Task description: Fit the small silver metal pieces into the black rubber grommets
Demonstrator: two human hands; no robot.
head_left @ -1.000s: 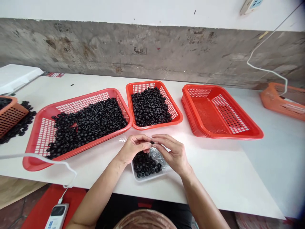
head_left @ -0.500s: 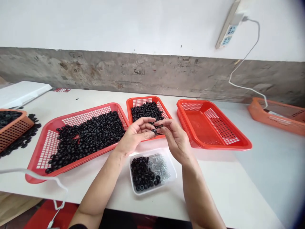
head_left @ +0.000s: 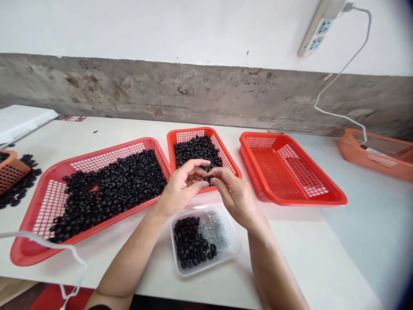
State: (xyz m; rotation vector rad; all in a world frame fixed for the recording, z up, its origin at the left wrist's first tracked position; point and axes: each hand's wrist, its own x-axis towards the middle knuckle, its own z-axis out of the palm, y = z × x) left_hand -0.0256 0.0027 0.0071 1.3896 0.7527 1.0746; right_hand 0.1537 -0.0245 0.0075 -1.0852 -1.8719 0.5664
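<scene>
Left hand and right hand met, fingertips pinching one black part in front of the middle basket. Tub nearby held black parts and silvery bits.

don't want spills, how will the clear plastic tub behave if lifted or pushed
The clear plastic tub probably flexes, its walls looking thin. Its loose black parts and silvery bits would likely slide if tilted. Being shallow, it seems unlikely to tip when pushed.
</scene>
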